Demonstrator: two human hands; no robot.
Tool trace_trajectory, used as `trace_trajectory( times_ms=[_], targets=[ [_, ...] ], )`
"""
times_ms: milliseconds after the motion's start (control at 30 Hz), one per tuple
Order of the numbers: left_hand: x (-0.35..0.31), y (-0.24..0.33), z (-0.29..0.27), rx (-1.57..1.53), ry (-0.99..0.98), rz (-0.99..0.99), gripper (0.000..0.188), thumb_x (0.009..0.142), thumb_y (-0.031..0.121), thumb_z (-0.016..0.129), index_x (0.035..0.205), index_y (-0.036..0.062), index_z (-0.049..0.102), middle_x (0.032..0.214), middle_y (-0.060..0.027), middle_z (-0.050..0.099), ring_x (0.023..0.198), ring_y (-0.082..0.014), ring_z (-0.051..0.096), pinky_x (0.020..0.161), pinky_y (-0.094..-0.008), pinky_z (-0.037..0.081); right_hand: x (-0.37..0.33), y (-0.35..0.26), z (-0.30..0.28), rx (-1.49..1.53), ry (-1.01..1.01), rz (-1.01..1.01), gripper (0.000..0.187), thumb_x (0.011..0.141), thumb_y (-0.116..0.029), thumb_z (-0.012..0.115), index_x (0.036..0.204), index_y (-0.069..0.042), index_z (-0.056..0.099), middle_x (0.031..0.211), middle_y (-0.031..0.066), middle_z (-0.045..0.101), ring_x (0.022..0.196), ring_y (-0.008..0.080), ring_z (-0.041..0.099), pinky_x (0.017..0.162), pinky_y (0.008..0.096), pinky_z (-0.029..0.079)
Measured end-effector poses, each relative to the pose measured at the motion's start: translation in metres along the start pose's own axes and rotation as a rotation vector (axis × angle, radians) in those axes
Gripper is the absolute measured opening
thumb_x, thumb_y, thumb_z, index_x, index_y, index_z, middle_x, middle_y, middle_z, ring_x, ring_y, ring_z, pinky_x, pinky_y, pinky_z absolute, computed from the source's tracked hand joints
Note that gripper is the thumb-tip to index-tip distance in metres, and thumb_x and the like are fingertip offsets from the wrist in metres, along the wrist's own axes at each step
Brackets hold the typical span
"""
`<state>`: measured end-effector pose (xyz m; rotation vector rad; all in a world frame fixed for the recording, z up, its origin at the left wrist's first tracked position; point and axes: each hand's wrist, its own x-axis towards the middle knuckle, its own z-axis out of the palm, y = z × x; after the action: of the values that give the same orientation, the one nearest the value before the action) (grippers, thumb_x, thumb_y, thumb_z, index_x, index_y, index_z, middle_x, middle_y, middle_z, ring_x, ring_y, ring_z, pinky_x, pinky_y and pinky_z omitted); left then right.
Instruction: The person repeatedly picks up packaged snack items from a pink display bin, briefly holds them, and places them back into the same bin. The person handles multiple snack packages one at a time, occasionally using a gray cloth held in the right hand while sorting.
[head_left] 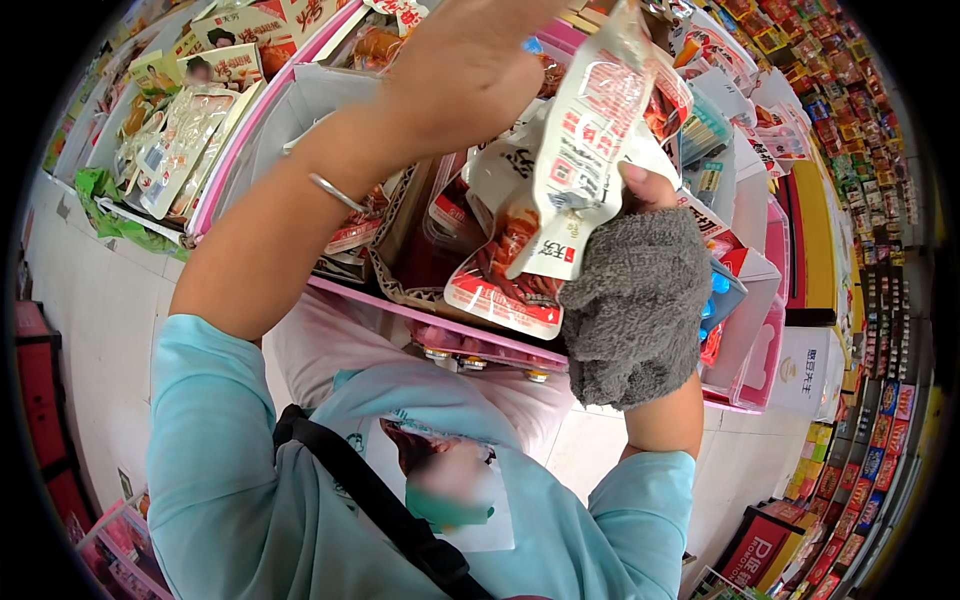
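Note:
A grey towel (640, 300) is wrapped about my right hand (652, 188), whose thumb shows above it. That thumb presses on a white and red sealed food packet (590, 150), held upright and slightly tilted. Just behind and below it is another sealed packet (510, 265) with reddish-brown food showing through; whether my fingers also grip this one is hidden. My left hand (465, 80), with a silver bangle on the wrist, reaches over the boxes to the upper edge of the picture. Its fingers are blurred and partly cut off.
Under my hands stands a cardboard box (400, 285) of packets in a pink-edged bin (480, 345). More boxed packets (185, 140) lie at the left. At the right are a white carton (808, 372) and shelves of small packaged goods (870, 470).

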<state>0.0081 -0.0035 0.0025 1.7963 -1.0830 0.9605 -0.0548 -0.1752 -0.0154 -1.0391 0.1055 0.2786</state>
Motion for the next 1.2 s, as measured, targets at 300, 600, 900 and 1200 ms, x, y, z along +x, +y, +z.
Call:
trace_trajectory(
  times_ms=[300, 600, 900, 1200],
  targets=[
    [0.009, 0.019, -0.016, 0.368, -0.270, 0.242, 0.027, 0.074, 0.016, 0.059, 0.096, 0.0028, 0.054, 0.103, -0.0065, 0.054, 0.091, -0.0176, 0.053, 0.077, -0.0249, 0.041, 0.006, -0.001, 0.003, 0.003, 0.027, 0.015, 0.041, 0.078, -0.029, 0.051, 0.110, -0.005, 0.044, 0.095, 0.0107, 0.057, 0.082, 0.0205, 0.058, 0.063, 0.0290, 0.048],
    [-0.005, -0.001, -0.014, -0.367, 0.067, -0.564, 0.024, 0.083, 0.021, 0.050, 0.090, -0.0016, 0.056, 0.074, 0.0009, 0.053, 0.070, -0.0035, 0.046, 0.064, -0.0186, 0.038, 0.001, 0.000, 0.002, 0.003, 0.014, 0.049, 0.040, 0.078, -0.030, 0.050, 0.109, -0.005, 0.046, 0.092, 0.0099, 0.058, 0.079, 0.0193, 0.059, 0.060, 0.0273, 0.048],
    [-0.008, 0.008, -0.004, -0.328, 0.152, -0.499, 0.023, 0.082, 0.023, 0.051, 0.084, 0.0002, 0.055, 0.064, -0.0002, 0.050, 0.060, -0.0064, 0.043, 0.056, -0.0223, 0.037, -0.001, -0.005, 0.007, -0.081, 0.072, 0.042, 0.037, 0.078, -0.030, 0.050, 0.106, -0.006, 0.049, 0.087, 0.0082, 0.060, 0.072, 0.0180, 0.060, 0.054, 0.0251, 0.048],
    [-0.006, 0.013, -0.006, -0.176, 0.198, -0.422, 0.022, 0.081, 0.023, 0.052, 0.081, 0.0011, 0.056, 0.062, -0.0037, 0.052, 0.056, -0.0103, 0.045, 0.052, -0.0239, 0.037, -0.004, -0.007, 0.008, -0.103, 0.060, 0.027, 0.039, 0.076, -0.029, 0.052, 0.106, -0.005, 0.048, 0.087, 0.0083, 0.060, 0.071, 0.0180, 0.060, 0.054, 0.0258, 0.049]
  ],
)
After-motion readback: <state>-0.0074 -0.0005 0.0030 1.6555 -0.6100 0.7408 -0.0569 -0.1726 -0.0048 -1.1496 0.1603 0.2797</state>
